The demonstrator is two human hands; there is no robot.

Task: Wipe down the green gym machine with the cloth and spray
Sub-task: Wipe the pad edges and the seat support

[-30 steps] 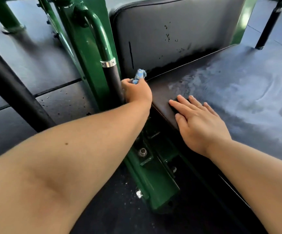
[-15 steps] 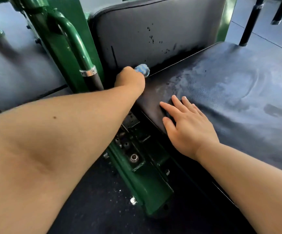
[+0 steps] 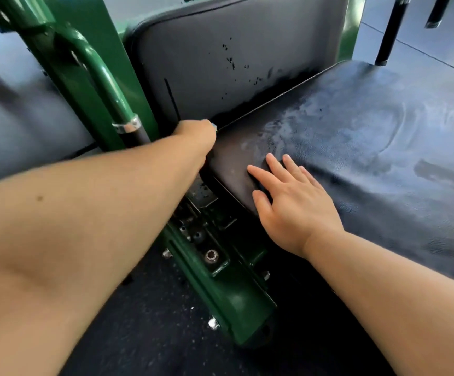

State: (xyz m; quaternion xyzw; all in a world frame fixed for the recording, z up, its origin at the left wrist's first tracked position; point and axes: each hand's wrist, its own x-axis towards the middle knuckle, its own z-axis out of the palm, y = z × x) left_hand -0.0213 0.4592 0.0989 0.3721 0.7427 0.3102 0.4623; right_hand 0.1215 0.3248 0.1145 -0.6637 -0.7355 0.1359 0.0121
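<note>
Left hand (image 3: 194, 134) curls round a sliver of blue cloth (image 3: 214, 127); right hand (image 3: 293, 210) lies flat on grainy, damp-streaked seat pad (image 3: 383, 147)

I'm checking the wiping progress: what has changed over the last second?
The left hand, gripping the cloth, pushed forward into the crease where the seat pad meets the backrest; the cloth now shows only as a sliver. The right hand stayed flat on the seat pad's near corner.

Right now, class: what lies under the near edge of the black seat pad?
Under the seat pad, a green frame with bolts and a grey metal plate shows. Further under is dark, and the left forearm covers part.
</note>
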